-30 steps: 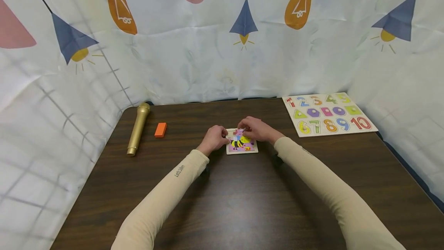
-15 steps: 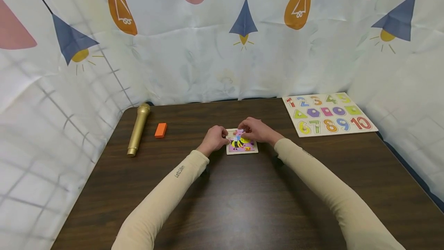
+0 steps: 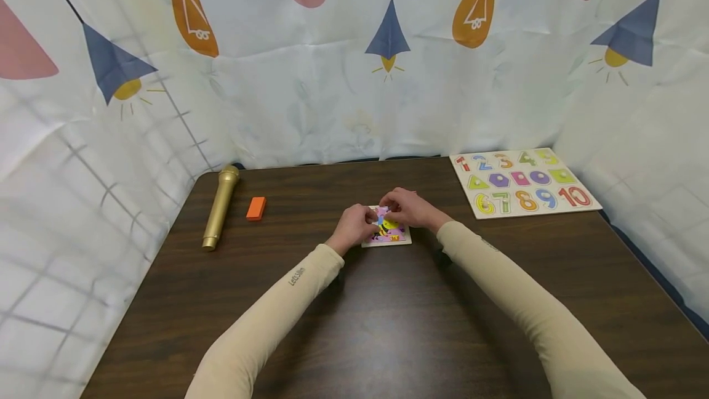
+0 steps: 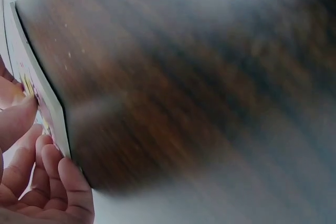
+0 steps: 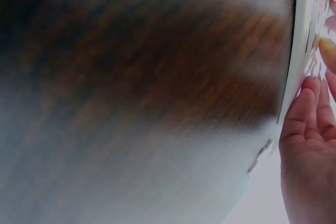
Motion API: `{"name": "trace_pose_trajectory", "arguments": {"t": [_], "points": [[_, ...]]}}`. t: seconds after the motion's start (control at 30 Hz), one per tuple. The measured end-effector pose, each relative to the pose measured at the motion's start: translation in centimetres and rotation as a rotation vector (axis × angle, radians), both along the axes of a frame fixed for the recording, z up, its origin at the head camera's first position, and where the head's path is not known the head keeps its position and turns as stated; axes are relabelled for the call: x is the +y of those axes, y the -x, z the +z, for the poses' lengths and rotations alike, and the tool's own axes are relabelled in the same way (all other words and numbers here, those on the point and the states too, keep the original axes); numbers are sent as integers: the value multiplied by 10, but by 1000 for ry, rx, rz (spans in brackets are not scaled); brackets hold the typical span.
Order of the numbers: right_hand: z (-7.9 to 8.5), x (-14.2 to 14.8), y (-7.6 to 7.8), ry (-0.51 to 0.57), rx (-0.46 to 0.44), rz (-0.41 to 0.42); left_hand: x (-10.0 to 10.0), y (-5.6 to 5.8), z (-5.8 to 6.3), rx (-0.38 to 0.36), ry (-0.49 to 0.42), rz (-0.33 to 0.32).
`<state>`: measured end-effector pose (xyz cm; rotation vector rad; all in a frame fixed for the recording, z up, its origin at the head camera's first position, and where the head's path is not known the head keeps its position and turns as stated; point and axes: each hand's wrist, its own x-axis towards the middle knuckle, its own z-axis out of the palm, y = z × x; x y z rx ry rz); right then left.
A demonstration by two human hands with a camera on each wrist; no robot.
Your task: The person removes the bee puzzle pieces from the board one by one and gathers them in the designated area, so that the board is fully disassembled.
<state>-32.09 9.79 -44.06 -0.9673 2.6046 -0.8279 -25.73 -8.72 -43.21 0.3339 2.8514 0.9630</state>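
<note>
A small square wooden bee puzzle [image 3: 390,239], pink and yellow with a pale frame, lies flat on the dark table between my hands. My left hand [image 3: 353,226] reaches over the puzzle's left part, its thumb and fingertips touching it. In the left wrist view, the thumb [image 4: 22,119] lies on the picture while the other fingers curl by the frame's edge; whether they grip a piece is unclear. My right hand [image 3: 412,208] pinches at a puzzle piece in the upper right, beside the yellow bee head. Both hands partly hide the picture.
A gold microphone [image 3: 220,208] lies at the table's far left, with an orange block [image 3: 256,209] beside it. At the back right rests a number and shape puzzle board [image 3: 509,186]. Patterned white curtain [image 3: 332,91] surrounds the back and sides.
My left hand has moved right, from the puzzle's left edge onto its picture. The right hand stays almost in place, and the puzzle has barely moved.
</note>
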Motion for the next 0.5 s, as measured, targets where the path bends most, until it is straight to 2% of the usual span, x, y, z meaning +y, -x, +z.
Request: {"name": "trace_pose_trajectory", "arguments": {"t": [0.23,0.5], "points": [[0,-1,1,6,-24,-28,-1,1,-2,-50,-51,41],[1,-3,1,43,-65,-86,0,1,-1,-45,-47,45]]}}
